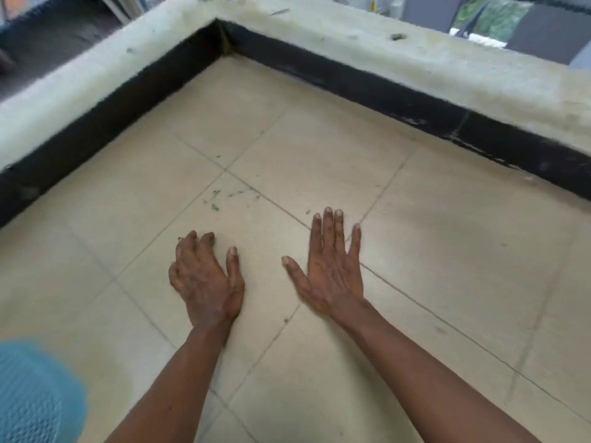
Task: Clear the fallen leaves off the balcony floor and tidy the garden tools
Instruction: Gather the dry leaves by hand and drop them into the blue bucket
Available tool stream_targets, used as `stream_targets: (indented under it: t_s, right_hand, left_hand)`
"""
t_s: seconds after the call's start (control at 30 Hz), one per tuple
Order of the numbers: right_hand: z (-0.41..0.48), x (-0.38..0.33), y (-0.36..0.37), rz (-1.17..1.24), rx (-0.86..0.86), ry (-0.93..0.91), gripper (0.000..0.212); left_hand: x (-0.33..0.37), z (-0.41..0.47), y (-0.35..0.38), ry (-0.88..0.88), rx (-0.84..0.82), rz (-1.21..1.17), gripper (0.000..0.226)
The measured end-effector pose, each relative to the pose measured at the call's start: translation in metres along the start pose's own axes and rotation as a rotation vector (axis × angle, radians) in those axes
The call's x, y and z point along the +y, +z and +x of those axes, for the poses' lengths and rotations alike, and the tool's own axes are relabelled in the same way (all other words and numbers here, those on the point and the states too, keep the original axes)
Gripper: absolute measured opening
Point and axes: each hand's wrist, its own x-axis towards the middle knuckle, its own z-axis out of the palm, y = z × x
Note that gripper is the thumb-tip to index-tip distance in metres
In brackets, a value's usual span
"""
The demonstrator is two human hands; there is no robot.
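Few leaf scraps are left, a thin scatter of green bits on the tiled floor just ahead of the left hand, near the corner of the low parapet; both hands are empty, the left with fingers curled against the tile, the right hand flat and spread. The step looks like gathering by hand; best to sweep the bits together with a flat palm, then pinch the heap; the blue mesh basket at lower left may take them; no garden tools show.
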Motion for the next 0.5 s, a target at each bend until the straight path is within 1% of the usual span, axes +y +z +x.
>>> stream_targets:
  t_s: [0.03, 0.17, 0.3, 0.37, 0.5]
  right_hand:
    - [0.018, -0.014, 0.003, -0.006, -0.005, -0.05, 0.096]
    - [0.095, -0.056, 0.005, -0.029, -0.021, -0.146, 0.099]
    - [0.158, -0.096, 0.004, -0.067, -0.092, -0.357, 0.097]
    - [0.174, -0.113, 0.001, -0.109, -0.117, -0.497, 0.092]
    - [0.163, -0.124, 0.004, -0.263, -0.184, -0.932, 0.07]
  left_hand:
    - [-0.001, 0.0, 0.001, -0.025, 0.013, 0.002, 0.049]
    - [0.003, 0.0, 0.003, -0.088, 0.033, 0.001, 0.053]
    - [0.0, 0.005, 0.001, -0.169, 0.047, -0.017, 0.061]
    - [0.001, 0.004, -0.001, -0.197, 0.059, -0.044, 0.063]
    - [-0.002, 0.004, -0.002, -0.216, 0.079, -0.083, 0.067]
